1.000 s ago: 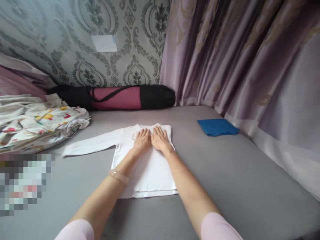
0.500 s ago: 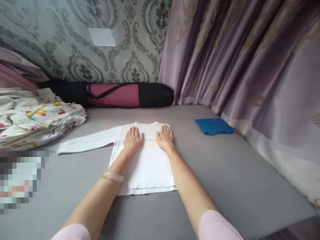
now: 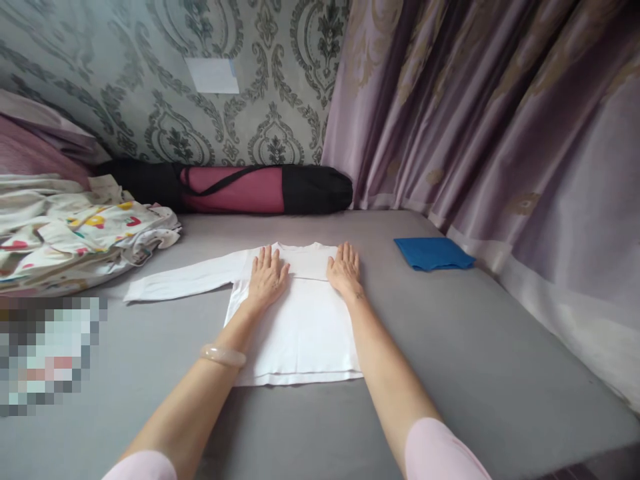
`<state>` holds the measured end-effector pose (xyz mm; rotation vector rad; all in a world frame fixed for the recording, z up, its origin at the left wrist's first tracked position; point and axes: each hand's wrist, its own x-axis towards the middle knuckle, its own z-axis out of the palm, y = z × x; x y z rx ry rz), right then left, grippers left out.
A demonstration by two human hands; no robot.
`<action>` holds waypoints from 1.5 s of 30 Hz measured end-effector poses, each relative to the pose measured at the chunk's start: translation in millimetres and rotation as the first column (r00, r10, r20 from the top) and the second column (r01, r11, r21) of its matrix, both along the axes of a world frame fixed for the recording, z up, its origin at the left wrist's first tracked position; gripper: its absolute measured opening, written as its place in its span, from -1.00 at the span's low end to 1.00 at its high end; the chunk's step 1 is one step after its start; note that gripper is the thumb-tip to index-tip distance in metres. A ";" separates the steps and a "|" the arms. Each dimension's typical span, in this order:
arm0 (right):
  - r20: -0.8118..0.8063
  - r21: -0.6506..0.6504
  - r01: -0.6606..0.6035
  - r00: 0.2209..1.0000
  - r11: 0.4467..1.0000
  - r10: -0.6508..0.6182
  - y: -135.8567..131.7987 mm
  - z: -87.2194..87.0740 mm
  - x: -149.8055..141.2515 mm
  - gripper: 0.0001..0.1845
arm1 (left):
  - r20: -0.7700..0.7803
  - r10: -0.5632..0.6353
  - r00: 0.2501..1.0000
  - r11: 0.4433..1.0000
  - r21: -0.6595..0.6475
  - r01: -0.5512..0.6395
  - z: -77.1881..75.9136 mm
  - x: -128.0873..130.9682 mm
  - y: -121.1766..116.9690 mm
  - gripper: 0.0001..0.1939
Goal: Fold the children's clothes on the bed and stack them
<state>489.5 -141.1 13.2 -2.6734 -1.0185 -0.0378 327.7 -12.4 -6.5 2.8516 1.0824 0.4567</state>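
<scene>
A white long-sleeved shirt (image 3: 305, 327) lies flat on the grey bed surface, its neckline towards the wall. One sleeve stretches out to the left, while the other is folded across the upper chest. My left hand (image 3: 268, 275) rests flat on the shirt near the left shoulder, fingers spread a little. At the right shoulder edge my right hand (image 3: 345, 270) lies flat, partly past the folded side. My forearms cover parts of the shirt's sides.
On the right lies a folded blue cloth (image 3: 433, 253). A long black and maroon bag (image 3: 235, 190) sits along the wall. Patterned bedding (image 3: 90, 233) is heaped at the left, above a blurred patch (image 3: 55, 353). Purple curtains (image 3: 450, 120) hang on the right.
My right hand has slid slightly outward to the right over the shirt's shoulder edge. My left hand stays in about the same place. The view has shifted a little.
</scene>
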 end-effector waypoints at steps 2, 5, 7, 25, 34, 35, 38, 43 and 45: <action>0.068 0.040 -0.080 0.995 0.996 0.077 2.4 3.6 -4.6 -0.33 | -0.009 -0.054 0.998 0.998 0.028 0.055 -0.1 0.1 -2.1 -0.37; 0.017 -0.005 -0.102 0.995 0.995 0.102 5.9 0.5 -9.3 -0.31 | -0.095 -0.118 0.988 0.993 -0.041 0.115 -0.3 1.7 -2.1 -0.36; -0.051 -0.070 -0.074 0.996 0.995 0.070 6.8 -5.4 -9.2 -0.30 | -0.132 -0.124 0.984 0.990 -0.088 0.113 -0.1 2.7 -0.7 -0.34; -0.178 -0.095 -0.372 0.919 0.923 0.352 13.3 3.4 -40.1 -0.38 | -0.106 -0.078 0.991 0.966 -0.255 0.048 22.9 -19.8 19.0 -0.39; -0.149 -0.041 -0.461 0.880 0.887 0.451 17.0 20.5 -54.7 -0.36 | 0.191 0.220 0.957 0.917 -0.376 -0.135 37.4 -95.9 55.0 -0.38; -0.172 -0.078 -0.476 0.872 0.876 0.459 18.9 21.6 -58.0 -0.35 | 0.192 0.253 0.948 0.907 -0.387 -0.163 38.3 -101.3 58.6 -0.38; -0.274 -0.201 -0.502 0.853 0.842 0.443 27.1 28.3 -64.2 -0.34 | 0.181 0.369 0.912 0.873 -0.404 -0.273 38.6 -117.0 71.0 -0.38; -0.252 -0.245 -0.502 0.859 0.829 0.446 49.8 41.2 -77.8 -0.31 | 0.227 0.564 0.794 0.799 -0.392 -0.455 33.1 -142.2 86.4 -0.43; -0.221 -0.210 -0.538 0.840 0.816 0.496 57.9 38.1 -88.0 -0.30 | 0.257 0.623 0.739 0.767 -0.387 -0.512 32.6 -150.7 86.8 -0.45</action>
